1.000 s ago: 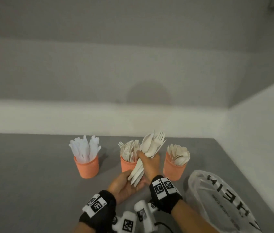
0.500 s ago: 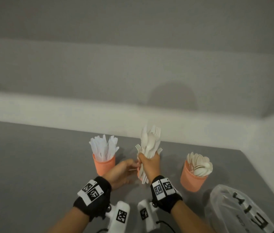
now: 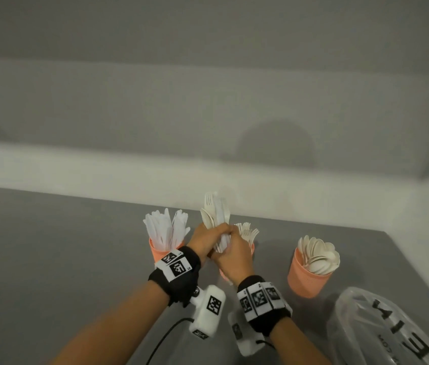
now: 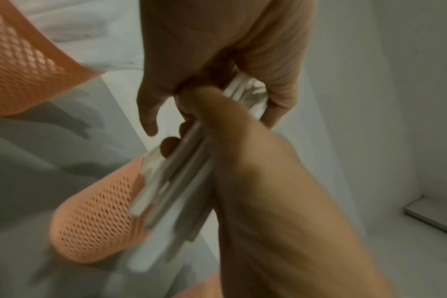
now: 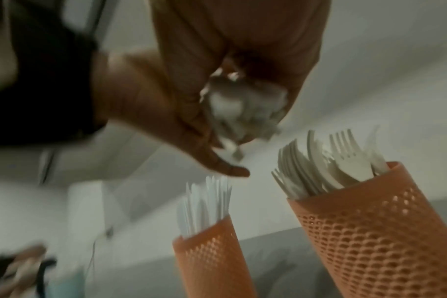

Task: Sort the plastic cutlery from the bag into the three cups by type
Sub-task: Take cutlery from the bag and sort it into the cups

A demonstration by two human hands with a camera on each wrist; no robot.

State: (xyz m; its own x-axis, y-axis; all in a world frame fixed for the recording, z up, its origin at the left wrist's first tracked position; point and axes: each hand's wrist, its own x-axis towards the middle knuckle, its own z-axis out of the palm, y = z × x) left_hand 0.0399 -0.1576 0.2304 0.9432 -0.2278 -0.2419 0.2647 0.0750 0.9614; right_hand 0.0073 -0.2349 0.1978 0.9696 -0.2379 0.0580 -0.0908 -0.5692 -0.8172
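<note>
Nearest me, at the right edge of the grey table (image 3: 50, 259), lies the crinkled clear plastic bag with black lettering (image 3: 382, 327). Just beyond my black wristbands with their printed markers (image 3: 176, 270), my left hand (image 3: 205, 241) and my right hand (image 3: 234, 256) meet, both curled round one bundle of mixed white plastic cutlery (image 3: 216, 214), held upright with fork and spoon heads on top. My hands hide most of the orange perforated cup of forks (image 3: 252, 246) behind them. To its left stands the orange perforated cup of white knives (image 3: 155, 252), partly behind my left wrist. Well to the right stands the orange perforated cup of spoons (image 3: 305, 277), unobstructed. Beyond them runs a pale wall (image 3: 208, 114).
</note>
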